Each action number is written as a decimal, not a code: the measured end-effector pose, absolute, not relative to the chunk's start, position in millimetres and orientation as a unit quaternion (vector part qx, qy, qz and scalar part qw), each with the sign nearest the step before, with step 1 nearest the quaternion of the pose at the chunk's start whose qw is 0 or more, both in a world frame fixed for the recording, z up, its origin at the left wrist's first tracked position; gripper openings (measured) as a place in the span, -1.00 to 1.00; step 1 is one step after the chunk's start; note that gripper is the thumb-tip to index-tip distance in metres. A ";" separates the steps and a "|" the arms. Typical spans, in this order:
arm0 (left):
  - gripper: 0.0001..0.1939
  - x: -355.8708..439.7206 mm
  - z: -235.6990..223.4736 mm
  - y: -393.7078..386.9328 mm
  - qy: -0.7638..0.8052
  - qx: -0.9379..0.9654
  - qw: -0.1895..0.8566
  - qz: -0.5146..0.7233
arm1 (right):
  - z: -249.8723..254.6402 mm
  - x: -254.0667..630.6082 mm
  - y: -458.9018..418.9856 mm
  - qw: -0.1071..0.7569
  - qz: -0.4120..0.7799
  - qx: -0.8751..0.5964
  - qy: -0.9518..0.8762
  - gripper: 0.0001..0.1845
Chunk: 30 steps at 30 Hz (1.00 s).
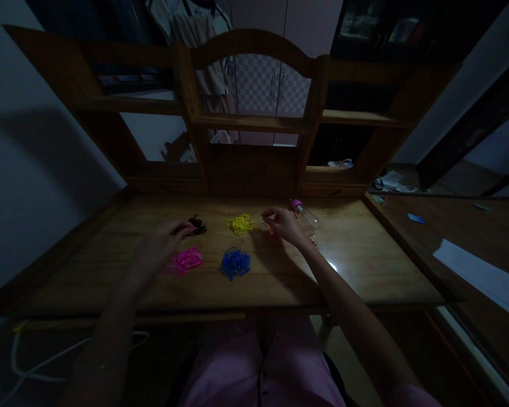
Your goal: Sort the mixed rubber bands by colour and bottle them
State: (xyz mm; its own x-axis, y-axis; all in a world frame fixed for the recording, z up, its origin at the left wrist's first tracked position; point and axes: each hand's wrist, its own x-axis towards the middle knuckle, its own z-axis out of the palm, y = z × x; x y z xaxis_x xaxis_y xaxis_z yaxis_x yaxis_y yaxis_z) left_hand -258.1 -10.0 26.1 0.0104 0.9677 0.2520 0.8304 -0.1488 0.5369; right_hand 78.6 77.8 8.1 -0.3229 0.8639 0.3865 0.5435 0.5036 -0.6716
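Observation:
My left hand (169,234), partly blurred, has thumb and fingers pinched at the edge of a small black pile (198,226); whatever lies between the fingertips is too small to make out. Just below it is a pile of pink thin bands (187,260). My right hand (283,224) is held over a small red pile (274,231), which it partly hides. Its fingertips are together, and I cannot tell what they hold. Between the hands lie a yellow pile of bands (241,224) and a blue pile of bands (235,263).
A clear bottle with a pink cap (297,204) lies behind my right hand. A few loose orange bands (296,253) are scattered beside my right forearm. The wooden desk (348,249) has a shelf unit (254,122) along its back. White paper (481,277) rests on the surface at right.

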 end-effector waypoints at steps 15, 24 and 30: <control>-0.68 -252.0 -4.5 -77.6 0.565 0.778 -0.012 0.275 | 20.9 149.3 95.6 0.306 0.096 -0.520 -0.792 -0.80; -0.84 -141.5 -21.9 -112.5 0.567 0.700 0.011 0.435 | 2.4 69.4 117.1 0.145 0.083 -0.463 -0.870 -0.87; -0.85 -128.2 -42.6 -121.2 0.594 0.654 0.113 0.455 | 2.4 44.8 118.6 0.153 0.104 -0.449 -0.874 -0.84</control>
